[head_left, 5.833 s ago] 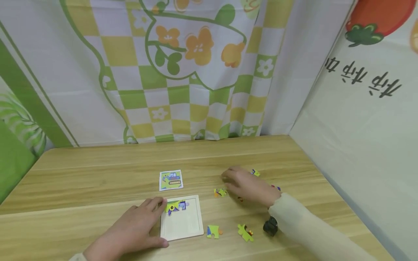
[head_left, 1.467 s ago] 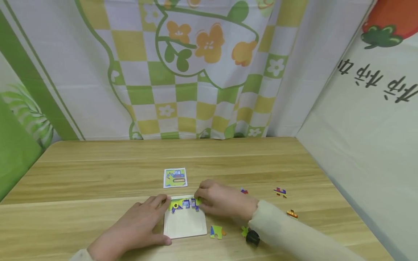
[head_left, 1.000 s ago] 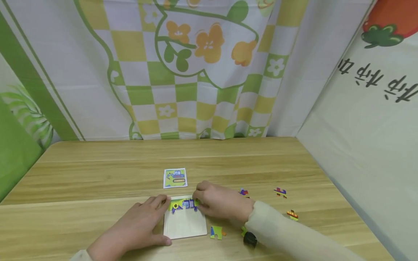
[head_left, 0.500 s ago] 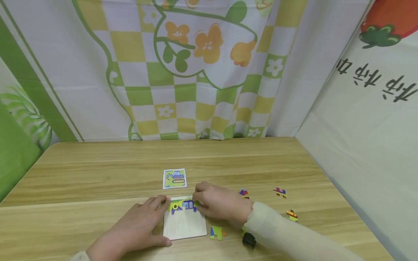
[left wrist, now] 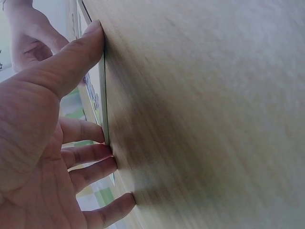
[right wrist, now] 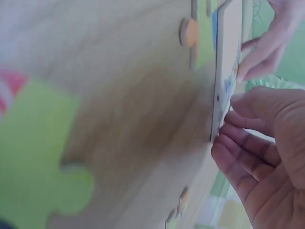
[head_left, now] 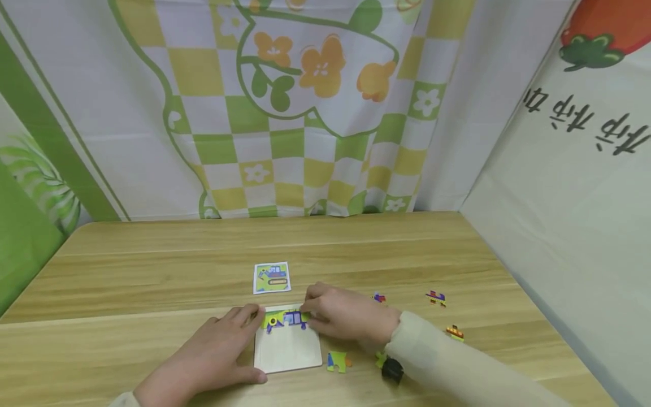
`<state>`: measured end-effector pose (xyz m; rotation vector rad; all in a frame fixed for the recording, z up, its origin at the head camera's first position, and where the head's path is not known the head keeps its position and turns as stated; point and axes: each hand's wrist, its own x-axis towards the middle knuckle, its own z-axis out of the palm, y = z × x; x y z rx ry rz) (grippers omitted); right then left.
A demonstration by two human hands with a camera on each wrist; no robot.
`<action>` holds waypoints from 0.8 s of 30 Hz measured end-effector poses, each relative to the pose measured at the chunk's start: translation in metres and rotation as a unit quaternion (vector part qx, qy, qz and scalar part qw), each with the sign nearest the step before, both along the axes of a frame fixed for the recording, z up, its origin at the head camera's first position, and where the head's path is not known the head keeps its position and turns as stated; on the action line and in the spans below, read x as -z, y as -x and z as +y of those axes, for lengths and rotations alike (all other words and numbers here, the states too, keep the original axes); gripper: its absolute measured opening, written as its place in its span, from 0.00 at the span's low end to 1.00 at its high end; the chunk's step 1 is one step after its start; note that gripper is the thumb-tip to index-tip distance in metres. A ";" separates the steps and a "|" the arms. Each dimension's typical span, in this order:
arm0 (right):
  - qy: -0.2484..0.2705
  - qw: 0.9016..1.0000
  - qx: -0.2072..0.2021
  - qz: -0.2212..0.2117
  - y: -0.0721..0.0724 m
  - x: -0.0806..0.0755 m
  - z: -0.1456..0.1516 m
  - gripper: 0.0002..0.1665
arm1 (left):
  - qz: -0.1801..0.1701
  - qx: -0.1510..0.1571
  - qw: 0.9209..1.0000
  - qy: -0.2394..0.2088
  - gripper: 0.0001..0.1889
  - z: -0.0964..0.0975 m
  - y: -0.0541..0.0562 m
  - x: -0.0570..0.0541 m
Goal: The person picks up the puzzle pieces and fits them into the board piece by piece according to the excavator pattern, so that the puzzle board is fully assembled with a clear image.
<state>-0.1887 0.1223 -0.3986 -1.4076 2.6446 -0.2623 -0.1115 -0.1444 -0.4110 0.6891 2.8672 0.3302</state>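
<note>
Now we steady board (head_left: 287,351) with left hand (head_left: 216,350), fingers spread along its left edge, likely against sliding; right hand (head_left: 342,314) pinches puzzle piece (head_left: 303,318) at board's far right corner.

A smooth, wood-grained surface with a low sheen is shown by the bench (head_left: 152,271). The puzzle board (head_left: 287,351) is faced in pale, matt wood. On the loose puzzle piece (head_left: 336,362), a smooth printed face is backed by a wood-like edge. Matt, creased cloth is seen in the curtain (head_left: 274,141); the sleeve (head_left: 437,347) is apparently soft cloth, though its weave is blurred.
</note>
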 end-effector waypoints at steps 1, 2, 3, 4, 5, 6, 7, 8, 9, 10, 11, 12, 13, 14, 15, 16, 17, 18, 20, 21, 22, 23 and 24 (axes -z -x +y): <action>-0.001 1.000 0.001 -0.005 0.000 -0.001 0.002 0.15 | 0.001 0.000 1.000 0.000 0.60 0.000 0.000 0.000; -0.001 1.000 0.003 -0.011 0.001 -0.002 0.005 0.16 | 0.002 0.000 1.000 -0.001 0.60 0.000 0.000 0.000; 0.000 1.000 0.006 -0.018 0.001 -0.003 0.009 0.16 | 0.002 0.000 1.000 -0.001 0.60 0.000 -0.001 0.000; 0.001 1.000 0.011 -0.023 0.002 -0.004 0.012 0.16 | 0.002 -0.001 1.000 -0.001 0.60 0.000 -0.001 0.000; 0.004 0.999 0.015 -0.029 0.002 -0.006 0.017 0.16 | 0.003 -0.001 1.000 -0.001 0.60 0.000 -0.001 0.000; 0.007 0.999 0.021 -0.036 0.002 -0.007 0.022 0.16 | 0.003 -0.001 1.000 -0.002 0.60 0.000 -0.001 0.000; 0.010 0.999 0.031 -0.042 0.003 -0.008 0.027 0.17 | 0.003 -0.001 1.000 -0.002 0.60 0.000 -0.001 0.000; 0.014 0.998 0.041 -0.048 0.003 -0.009 0.033 0.17 | 0.001 -0.002 1.000 -0.002 0.60 0.000 -0.001 0.000; 0.015 0.997 0.051 -0.050 0.003 -0.009 0.038 0.17 | 0.000 -0.002 1.000 -0.002 0.59 0.000 -0.001 0.000; 0.017 0.997 0.061 -0.050 0.003 -0.009 0.044 0.16 | -0.001 -0.002 1.000 -0.002 0.59 0.001 0.000 0.000; 0.022 0.996 0.069 -0.051 0.003 -0.009 0.049 0.16 | -0.002 -0.002 1.000 -0.002 0.60 0.001 0.000 0.000; 0.025 0.996 0.076 -0.050 0.004 -0.009 0.054 0.16 | -0.003 -0.003 1.000 -0.002 0.59 0.001 0.000 0.000; 0.028 0.995 0.082 -0.047 0.004 -0.009 0.059 0.16 | -0.003 -0.002 1.000 -0.002 0.59 0.001 0.000 -0.001; 0.032 0.995 0.086 -0.045 0.005 -0.008 0.063 0.16 | -0.003 -0.002 1.000 -0.001 0.59 0.001 0.000 -0.001; 0.035 0.994 0.090 -0.043 0.005 -0.007 0.067 0.16 | -0.003 -0.002 1.000 -0.001 0.59 0.001 0.000 -0.001; 0.038 0.994 0.092 -0.041 0.006 -0.006 0.071 0.16 | -0.002 -0.001 1.000 -0.001 0.59 0.000 0.000 -0.001; 0.041 0.994 0.093 -0.039 0.007 -0.005 0.074 0.17 | -0.001 -0.001 1.000 -0.001 0.59 0.000 0.000 -0.001; 0.042 0.994 0.095 -0.037 0.007 -0.005 0.077 0.18 | -0.001 0.000 1.000 0.000 0.59 0.000 0.000 0.000; 0.043 0.993 0.100 -0.035 0.007 -0.004 0.082 0.18 | 0.000 0.002 1.000 0.001 0.59 0.000 0.000 0.000; 0.042 0.993 0.101 -0.033 0.008 -0.003 0.084 0.18 | 0.001 0.003 1.000 0.001 0.59 0.000 0.000 0.000; 0.041 0.994 0.102 -0.030 0.008 -0.003 0.085 0.19 | 0.001 0.003 1.000 0.001 0.59 0.000 0.000 0.000; 0.042 0.994 0.100 -0.027 0.008 -0.003 0.086 0.18 | 0.002 0.004 1.000 0.002 0.59 0.000 0.000 0.001; 0.042 0.994 0.099 -0.025 0.008 -0.003 0.087 0.18 | 0.003 0.004 1.000 0.003 0.59 0.000 0.000 0.001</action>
